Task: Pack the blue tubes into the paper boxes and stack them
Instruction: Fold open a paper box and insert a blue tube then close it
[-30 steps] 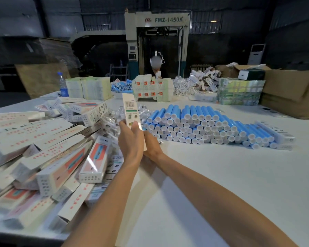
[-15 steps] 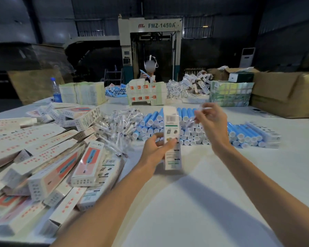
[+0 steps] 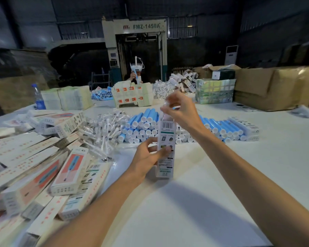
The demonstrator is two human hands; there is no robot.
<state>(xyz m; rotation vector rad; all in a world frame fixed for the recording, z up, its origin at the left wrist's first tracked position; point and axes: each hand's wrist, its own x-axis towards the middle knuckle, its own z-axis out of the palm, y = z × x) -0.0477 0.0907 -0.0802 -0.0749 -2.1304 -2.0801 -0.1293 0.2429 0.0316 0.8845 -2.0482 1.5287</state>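
Note:
A tall white paper box with a barcode stands upright on the white table, gripped at its lower half by my left hand. My right hand hovers just above the box's top end, fingers pinched on a small blurred clear-wrapped piece. Behind the box lies a long stacked pile of blue tubes with white caps, ends facing me. What is inside the box is hidden.
A heap of paper boxes fills the left of the table, with a pile of clear-wrapped small parts beside it. At the far edge are stacks of flat cartons, a water bottle, a brown carton and a seated person.
My left hand carried the box from the left pile to the table's middle and stood it upright. My right hand rose from under the box to above its top with a small piece.

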